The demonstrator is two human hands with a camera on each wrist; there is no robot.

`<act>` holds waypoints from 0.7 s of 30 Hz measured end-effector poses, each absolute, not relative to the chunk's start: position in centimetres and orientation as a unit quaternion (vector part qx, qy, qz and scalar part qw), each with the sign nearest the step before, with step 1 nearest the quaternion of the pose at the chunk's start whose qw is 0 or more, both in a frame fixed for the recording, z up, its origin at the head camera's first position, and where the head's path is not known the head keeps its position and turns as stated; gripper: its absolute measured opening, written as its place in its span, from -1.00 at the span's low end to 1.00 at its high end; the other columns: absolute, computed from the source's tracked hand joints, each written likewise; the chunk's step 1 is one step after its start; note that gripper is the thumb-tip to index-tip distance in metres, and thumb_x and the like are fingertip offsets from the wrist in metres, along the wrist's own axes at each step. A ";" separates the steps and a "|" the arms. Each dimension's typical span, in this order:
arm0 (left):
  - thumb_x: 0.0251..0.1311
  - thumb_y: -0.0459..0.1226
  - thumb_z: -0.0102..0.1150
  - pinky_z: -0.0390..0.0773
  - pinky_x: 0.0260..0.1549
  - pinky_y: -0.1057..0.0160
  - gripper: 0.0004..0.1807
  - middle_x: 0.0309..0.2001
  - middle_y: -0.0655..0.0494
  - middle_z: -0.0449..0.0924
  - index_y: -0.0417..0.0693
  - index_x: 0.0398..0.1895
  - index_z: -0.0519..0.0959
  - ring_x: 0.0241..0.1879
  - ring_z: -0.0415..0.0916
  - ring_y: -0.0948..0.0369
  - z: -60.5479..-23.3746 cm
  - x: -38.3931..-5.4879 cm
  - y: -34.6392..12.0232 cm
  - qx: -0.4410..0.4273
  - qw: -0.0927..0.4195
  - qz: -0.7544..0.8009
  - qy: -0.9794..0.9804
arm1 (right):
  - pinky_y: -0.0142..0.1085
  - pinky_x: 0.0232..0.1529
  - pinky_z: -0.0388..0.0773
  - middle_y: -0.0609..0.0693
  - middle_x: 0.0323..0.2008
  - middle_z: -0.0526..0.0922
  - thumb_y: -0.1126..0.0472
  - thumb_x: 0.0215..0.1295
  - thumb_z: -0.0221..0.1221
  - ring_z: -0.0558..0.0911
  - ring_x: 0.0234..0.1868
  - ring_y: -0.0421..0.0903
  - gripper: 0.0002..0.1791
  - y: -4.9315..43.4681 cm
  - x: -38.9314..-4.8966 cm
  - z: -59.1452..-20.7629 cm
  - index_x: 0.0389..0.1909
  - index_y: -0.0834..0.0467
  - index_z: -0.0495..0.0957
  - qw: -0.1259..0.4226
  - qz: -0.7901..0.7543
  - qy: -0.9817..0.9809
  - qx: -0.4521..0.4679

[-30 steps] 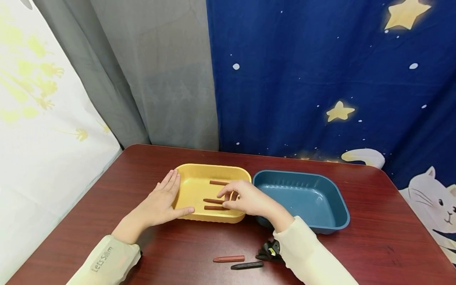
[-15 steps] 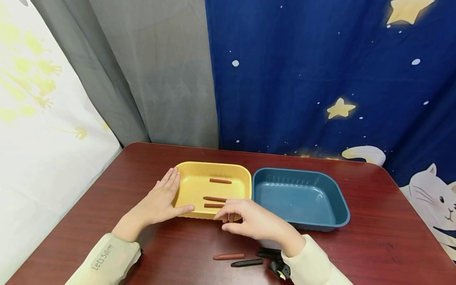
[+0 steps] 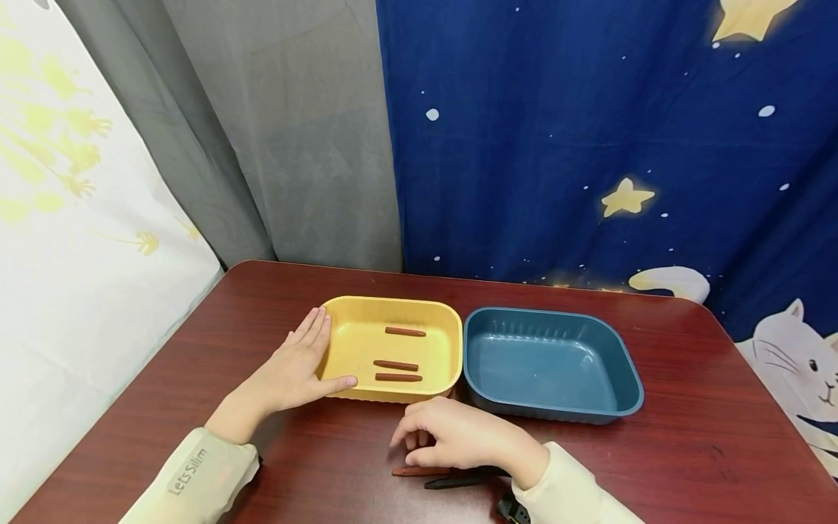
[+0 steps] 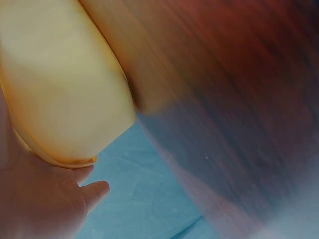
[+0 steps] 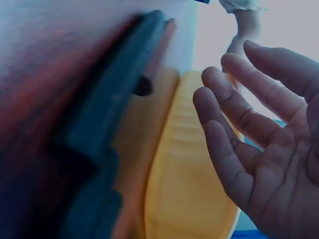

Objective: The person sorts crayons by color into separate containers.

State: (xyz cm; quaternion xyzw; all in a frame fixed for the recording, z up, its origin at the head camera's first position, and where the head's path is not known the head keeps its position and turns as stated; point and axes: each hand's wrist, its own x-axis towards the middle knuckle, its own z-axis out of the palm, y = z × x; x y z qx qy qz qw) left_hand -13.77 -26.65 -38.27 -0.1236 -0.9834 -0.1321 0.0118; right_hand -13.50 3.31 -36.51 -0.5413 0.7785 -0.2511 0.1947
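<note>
My left hand (image 3: 288, 371) rests against the left end of the yellow bin (image 3: 353, 338), fingers straight along its side and thumb over the front rim. Three reddish-brown crayons (image 3: 396, 365) lie inside that bin. In front of it, my right hand (image 3: 458, 437) hovers over the table with loosely bent fingers. Its palm holds nothing in the right wrist view. Below the right hand lie a red-brown crayon (image 3: 419, 471) and black crayons (image 3: 452, 482), partly covered by the hand in the head view. A black crayon (image 5: 112, 92) looms close in the right wrist view.
A blue bin (image 3: 543, 371) stands just right of the yellow one, with nothing inside. A black strapped device (image 3: 513, 508) sits at the right wrist. Behind the dark red table (image 3: 281, 291) hang grey and blue curtains (image 3: 511, 145).
My right hand has left the crayons in the yellow bin and moved toward me, over the crayons on the table. The left hand has stayed at the bin.
</note>
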 end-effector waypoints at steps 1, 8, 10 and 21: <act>0.12 0.42 0.07 0.07 0.41 -0.32 0.29 0.59 -0.27 -0.24 -0.43 0.53 -0.09 0.58 -0.25 -0.19 -38.3 -13.8 -26.7 -0.124 0.012 -0.132 -0.983 | -0.64 -0.24 0.45 -0.19 -0.36 0.60 0.23 0.29 0.27 0.48 -0.34 -0.47 -0.82 3.3 -13.5 -36.6 -0.10 0.07 0.70 0.196 -0.242 0.781 -0.542; 0.13 0.41 0.07 0.09 0.40 -0.34 0.28 0.59 -0.27 -0.24 -0.43 0.53 -0.09 0.58 -0.25 -0.19 -38.2 -13.8 -26.7 -0.126 0.013 -0.127 -0.984 | -0.67 -0.31 0.38 -0.25 -0.43 0.55 0.20 0.23 0.32 0.46 -0.40 -0.47 -0.84 3.0 -13.4 -37.3 -0.18 0.00 0.71 0.199 -0.200 0.802 -0.526; 0.13 0.41 0.07 0.09 0.40 -0.34 0.28 0.59 -0.27 -0.24 -0.43 0.53 -0.09 0.58 -0.25 -0.19 -38.3 -13.8 -26.7 -0.126 0.013 -0.127 -0.984 | -0.67 -0.32 0.37 -0.26 -0.44 0.55 0.20 0.21 0.33 0.44 -0.42 -0.48 -0.84 2.9 -13.4 -37.4 -0.19 0.00 0.71 0.198 -0.194 0.808 -0.520; 0.13 0.42 0.06 0.08 0.41 -0.33 0.28 0.60 -0.26 -0.25 -0.42 0.53 -0.10 0.59 -0.26 -0.18 -38.5 -13.8 -26.7 -0.126 0.012 -0.130 -0.983 | -0.63 -0.46 0.34 -0.36 -0.58 0.45 0.18 0.10 0.40 0.40 -0.53 -0.50 -0.87 2.4 -13.2 -37.8 -0.37 -0.08 0.65 0.193 -0.148 0.827 -0.506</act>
